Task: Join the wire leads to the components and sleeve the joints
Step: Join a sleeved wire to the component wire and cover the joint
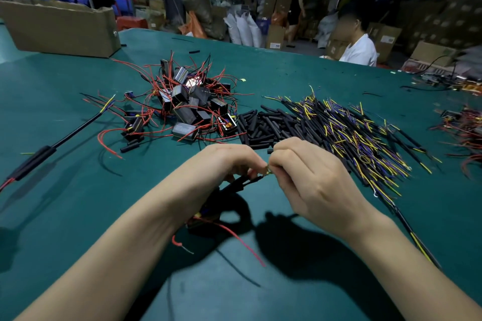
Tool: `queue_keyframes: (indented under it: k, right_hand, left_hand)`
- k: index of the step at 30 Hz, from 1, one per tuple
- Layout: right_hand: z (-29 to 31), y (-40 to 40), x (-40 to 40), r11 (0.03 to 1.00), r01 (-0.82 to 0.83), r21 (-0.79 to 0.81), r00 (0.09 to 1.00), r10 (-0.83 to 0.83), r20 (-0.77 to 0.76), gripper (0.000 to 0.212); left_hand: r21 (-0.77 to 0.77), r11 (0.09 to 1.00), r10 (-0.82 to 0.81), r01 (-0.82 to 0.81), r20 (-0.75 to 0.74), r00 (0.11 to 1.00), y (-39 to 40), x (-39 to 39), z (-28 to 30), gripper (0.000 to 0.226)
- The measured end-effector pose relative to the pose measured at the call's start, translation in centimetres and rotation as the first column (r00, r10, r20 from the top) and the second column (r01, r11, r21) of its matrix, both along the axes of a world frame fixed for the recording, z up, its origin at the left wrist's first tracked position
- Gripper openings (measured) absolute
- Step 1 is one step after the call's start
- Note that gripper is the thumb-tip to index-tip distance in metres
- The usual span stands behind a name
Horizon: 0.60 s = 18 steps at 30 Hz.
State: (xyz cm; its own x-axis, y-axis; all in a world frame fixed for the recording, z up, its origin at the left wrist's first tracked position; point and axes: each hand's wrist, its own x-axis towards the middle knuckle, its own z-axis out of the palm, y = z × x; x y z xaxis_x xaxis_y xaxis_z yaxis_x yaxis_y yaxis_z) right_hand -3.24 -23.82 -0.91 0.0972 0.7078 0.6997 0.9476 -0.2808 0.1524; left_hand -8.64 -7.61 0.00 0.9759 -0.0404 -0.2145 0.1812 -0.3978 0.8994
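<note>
table (pixel 78 216): green mat, fills most of our view.
box (pixel 60 26): cardboard, at 10 o'clock on the table's far edge.
person (pixel 357 44): white shirt, seated at 1 o'clock across the table.
leads (pixel 352 135): big heap of black-jacketed wires with yellow and purple ends, at 2 o'clock from our hands.
components (pixel 190 101): heap of black blocks with red wires, at 12 o'clock, left of the sleeves.
sleeves (pixel 263 125): pile of short black tubes between the components and the leads, touching both.
cable (pixel 49 148): long black one with a thick sleeved section, at 9 o'clock, running diagonally, red wires at its near end.
left hand (pixel 224 164): centre frame, fingers curled, gripping the black wires of the held part; fingertips mostly hidden from us.
right hand (pixel 310 174): just right of the left, knuckles toward us, fingers curled tight, pinching the joint.
held part (pixel 206 219): black component under the left wrist, hanging above the table, red wire trailing to 5 o'clock.
joint (pixel 267 171): small bright bare-wire spot between both hands' fingertips; we cannot tell how far it is twisted.
scraps (pixel 194 51): a few loose black tube bits at 12 o'clock, far side.
</note>
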Motion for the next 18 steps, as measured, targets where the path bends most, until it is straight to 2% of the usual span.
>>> queue_keyframes:
  k: [3,4,6,8,11,14,18]
  right_hand:
    - [-0.6,-0.2,0.5,0.999,-0.014,0.047,0.973,0.024,-0.229,0.017]
    - [-0.8,-0.4,0.8,0.997,-0.008,0.073,0.948,0.031,-0.316,0.014]
    - [-1.2,-0.8,1.3,0.993,0.021,0.116,0.909,0.029,-0.416,0.01]
    - [-1.4,-0.9,1.7,0.989,0.05,0.139,0.896,0.018,-0.444,0.009]
    - [-1.5,-1.0,1.9,0.99,0.059,0.128,0.891,0.005,-0.454,0.009]
    - [-1.6,-1.0,2.0,0.992,0.05,0.118,0.89,0.009,-0.455,0.009]
    - [-1.6,-1.0,2.0,0.993,0.03,0.114,0.897,0.024,-0.442,0.008]
  left_hand:
    - [-0.148,0.987,0.098,-0.069,0.197,0.976,0.4,-0.5,0.0,0.016]
    - [-0.142,0.988,0.094,-0.062,0.231,0.968,0.9,-1.2,-0.3,0.016]
    - [-0.014,0.998,0.061,-0.059,0.258,0.964,1.6,-1.2,-0.3,0.018]
    - [0.116,0.993,0.009,-0.031,0.189,0.982,2.4,-1.2,0.3,0.022]
    - [0.173,0.985,-0.038,0.019,0.108,0.993,3.4,-1.5,0.4,0.023]
    - [0.127,0.992,-0.023,0.004,0.152,0.988,3.1,-1.2,0.2,0.016]
    - [-0.009,1.0,0.03,-0.028,0.224,0.974,2.3,-1.1,-0.2,0.013]
